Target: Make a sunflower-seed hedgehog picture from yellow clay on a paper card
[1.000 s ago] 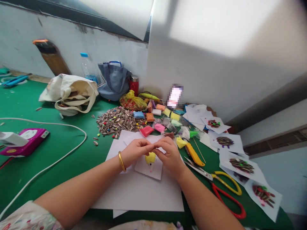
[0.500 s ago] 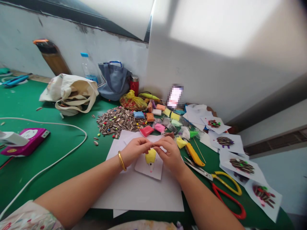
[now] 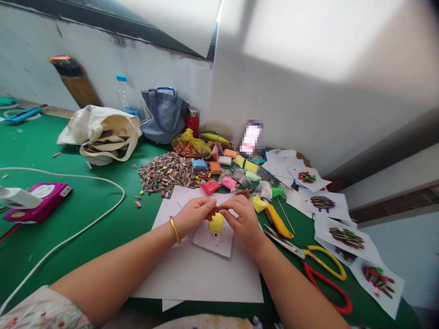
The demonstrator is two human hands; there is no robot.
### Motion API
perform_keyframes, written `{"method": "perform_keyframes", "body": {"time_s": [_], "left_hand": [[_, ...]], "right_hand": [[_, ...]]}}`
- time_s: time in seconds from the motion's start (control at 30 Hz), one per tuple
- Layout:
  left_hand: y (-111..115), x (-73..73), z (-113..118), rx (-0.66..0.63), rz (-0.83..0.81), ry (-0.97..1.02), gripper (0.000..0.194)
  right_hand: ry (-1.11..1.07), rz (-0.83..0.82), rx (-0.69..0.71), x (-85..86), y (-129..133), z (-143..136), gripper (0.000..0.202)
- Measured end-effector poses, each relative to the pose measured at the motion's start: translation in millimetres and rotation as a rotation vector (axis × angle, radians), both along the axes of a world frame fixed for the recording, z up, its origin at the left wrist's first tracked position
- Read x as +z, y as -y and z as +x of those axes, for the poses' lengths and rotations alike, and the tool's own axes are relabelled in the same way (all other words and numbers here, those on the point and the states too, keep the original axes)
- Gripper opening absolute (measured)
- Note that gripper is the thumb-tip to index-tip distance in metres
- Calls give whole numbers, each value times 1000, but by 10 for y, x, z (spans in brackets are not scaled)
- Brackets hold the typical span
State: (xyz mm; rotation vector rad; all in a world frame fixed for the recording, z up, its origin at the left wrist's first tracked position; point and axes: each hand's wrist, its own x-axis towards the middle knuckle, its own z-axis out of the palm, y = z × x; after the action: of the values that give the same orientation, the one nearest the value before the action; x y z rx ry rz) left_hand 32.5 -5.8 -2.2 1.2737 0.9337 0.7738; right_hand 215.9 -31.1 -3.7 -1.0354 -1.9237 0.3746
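Note:
My left hand [image 3: 196, 214], with a gold bangle at its wrist, is closed in a pinch. Facing it, my right hand [image 3: 242, 217] also pinches, thumb against forefinger. Between the two sets of fingertips is something small and brownish, mostly hidden, whose kind I cannot make out. Just below them lies a small white card [image 3: 209, 246] bearing a yellow clay shape [image 3: 216, 224] with a dark eye and a pink dot at its pointed lower end. Larger white paper sheets [image 3: 202, 278] lie under the card.
Sunflower seeds [image 3: 168, 173] form a heap beyond the left hand. Packets of coloured clay, including a red one [image 3: 210, 187], lie ahead. Scissors [image 3: 298, 251] and a yellow cutter [image 3: 278, 221] are at right, near seed-decorated cards [image 3: 346, 237]. A white cable [image 3: 92, 224] crosses the left side.
The fingertips have parted slightly, with the left fingers shifting a little. Both hands stay above the card in nearly the same place.

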Motion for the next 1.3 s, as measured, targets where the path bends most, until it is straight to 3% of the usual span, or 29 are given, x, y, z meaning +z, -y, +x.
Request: {"method": "perform_keyframes", "body": {"time_s": [0.17,0.4,0.63,0.87,1.07,1.3], "left_hand": [[8,34,-19,-27,62,-59,42],[3,16,-20,-20,24,-75,49],[8,34,-27,-4,53,-20,42],[2,9,-19,23,-3,-5,52],[8,51,-35,2,77,-52,40],[-14,-47,-38,-7,79,-67,41]], "right_hand": [[-11,-6,-9,-17,2,-28,10],[14,0,14,-7,3,-15,11],[-15,-10,-9,-18,4,-33,14],[-26,10,-21,-8,5,-18,11],[-35,3,-29,-9,-2,-28,11],[6,-21,-1,8,8,8,13]]}}
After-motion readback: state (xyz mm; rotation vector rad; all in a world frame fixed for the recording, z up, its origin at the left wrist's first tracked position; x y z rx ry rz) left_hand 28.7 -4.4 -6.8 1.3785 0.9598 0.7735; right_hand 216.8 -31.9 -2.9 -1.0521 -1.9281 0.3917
